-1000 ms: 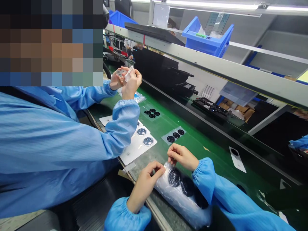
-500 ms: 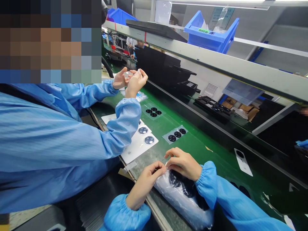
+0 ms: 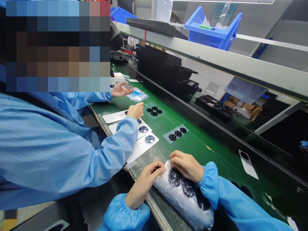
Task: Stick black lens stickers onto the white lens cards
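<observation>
At the near edge of the green bench [image 3: 198,138], there's the clear plastic bag [image 3: 171,201], dark discs [image 3: 175,177] showing through! The left hand [image 3: 146,179] pinches its end, thumb and forefinger pressed together; the right hand [image 3: 187,166] curls over the top, and whether those fingers grip anything, I can't tell.

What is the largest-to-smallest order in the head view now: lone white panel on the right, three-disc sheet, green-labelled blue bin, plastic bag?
1. Plastic bag, helped by its nearness
2. Green-labelled blue bin
3. Lone white panel and three-disc sheet: too alike to rank
</observation>
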`<action>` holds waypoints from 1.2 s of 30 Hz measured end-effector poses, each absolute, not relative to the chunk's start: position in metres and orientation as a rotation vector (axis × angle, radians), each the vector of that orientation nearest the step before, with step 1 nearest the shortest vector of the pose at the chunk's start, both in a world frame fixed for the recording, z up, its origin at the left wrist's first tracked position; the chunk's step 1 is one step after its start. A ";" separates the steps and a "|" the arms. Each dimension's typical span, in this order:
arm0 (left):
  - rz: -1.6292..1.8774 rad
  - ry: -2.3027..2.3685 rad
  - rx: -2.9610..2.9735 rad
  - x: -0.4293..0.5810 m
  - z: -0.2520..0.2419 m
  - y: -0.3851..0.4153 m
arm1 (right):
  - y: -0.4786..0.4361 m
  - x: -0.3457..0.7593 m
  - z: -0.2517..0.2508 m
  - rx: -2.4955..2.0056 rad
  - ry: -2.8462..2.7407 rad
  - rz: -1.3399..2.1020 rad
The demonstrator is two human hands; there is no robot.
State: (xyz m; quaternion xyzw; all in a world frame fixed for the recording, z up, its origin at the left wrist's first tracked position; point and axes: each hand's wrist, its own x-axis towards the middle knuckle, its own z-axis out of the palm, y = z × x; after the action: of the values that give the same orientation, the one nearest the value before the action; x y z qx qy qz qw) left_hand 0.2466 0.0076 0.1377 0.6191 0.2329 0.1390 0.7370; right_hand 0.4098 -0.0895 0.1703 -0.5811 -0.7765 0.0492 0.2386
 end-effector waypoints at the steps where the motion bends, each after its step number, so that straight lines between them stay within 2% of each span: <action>1: 0.303 0.510 1.362 0.247 0.138 0.008 | -0.090 0.410 0.172 -1.606 -2.109 0.146; 12: 0.306 0.510 1.390 0.246 0.144 0.008 | -0.068 0.415 0.184 -1.650 -2.064 0.593; 28: 0.293 0.496 1.406 0.244 0.140 0.009 | -0.071 0.413 0.181 -1.665 -2.048 0.698; 36: 0.265 0.489 1.519 0.244 0.141 0.016 | -0.095 0.423 0.183 -1.765 -1.716 0.625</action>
State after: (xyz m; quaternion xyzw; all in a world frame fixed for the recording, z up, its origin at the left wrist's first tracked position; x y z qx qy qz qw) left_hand 0.2437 0.0164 0.1413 0.6792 0.2188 0.1185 0.6904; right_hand 0.4233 -0.0950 0.1833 -0.6637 -0.6453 0.2349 0.2966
